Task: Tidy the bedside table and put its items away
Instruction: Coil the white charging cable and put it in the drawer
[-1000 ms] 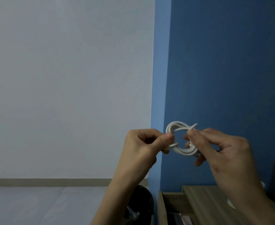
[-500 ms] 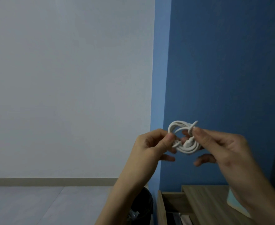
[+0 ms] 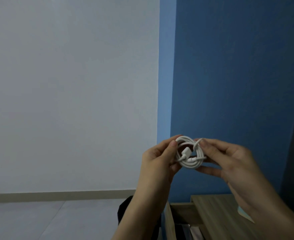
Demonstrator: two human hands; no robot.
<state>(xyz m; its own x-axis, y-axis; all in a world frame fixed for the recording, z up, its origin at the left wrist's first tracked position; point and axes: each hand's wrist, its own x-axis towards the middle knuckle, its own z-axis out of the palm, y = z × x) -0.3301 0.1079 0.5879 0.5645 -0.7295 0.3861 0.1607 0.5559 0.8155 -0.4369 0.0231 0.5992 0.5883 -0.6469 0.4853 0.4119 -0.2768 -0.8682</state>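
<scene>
Bedside table (image 3: 217, 210) partly beyond bottom edge.

Smooth, faintly glossy white plastic cable (image 3: 189, 165); matt wood-grain bench (image 3: 217, 211); matt painted blue wall (image 3: 233, 70) and pale wall (image 3: 69, 87) behind.

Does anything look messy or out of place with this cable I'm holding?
Slightly. The white cable is coiled between the left hand and right hand, but one loose end sticks up from the coil by the right thumb, and a plug lies across the middle, untucked. Nothing looks damaged.
</scene>
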